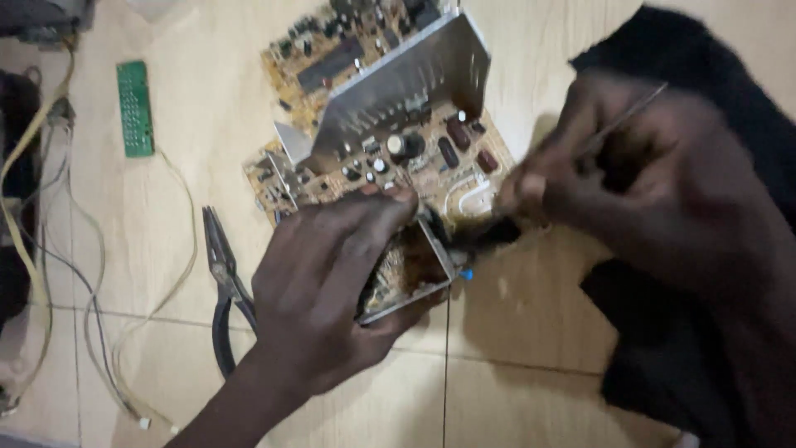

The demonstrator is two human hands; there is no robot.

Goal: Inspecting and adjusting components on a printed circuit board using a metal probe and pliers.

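Left hand (332, 290): gripping a small tan circuit module with a metal frame (406, 278), fingers closing around it from above, holding it tilted on edge.
Right hand (613, 174): closing on a thin metal rod-like tool (622, 124); blurred, its dark tip meeting the module's upper right corner.
Module's place: sitting between both hands, just in front of the large tan circuit board with a folded silver heat sink (390, 108).
Step in hand: seemingly prying or probing at the module's edge.
Next move, as a judgement: calling for a steady left grip and a small, controlled tip.
Left of the left hand: black-handled pliers (222, 282) lying on the pale wooden floor (531, 390); farther off, a small green board (135, 108) and loose wires (91, 274).
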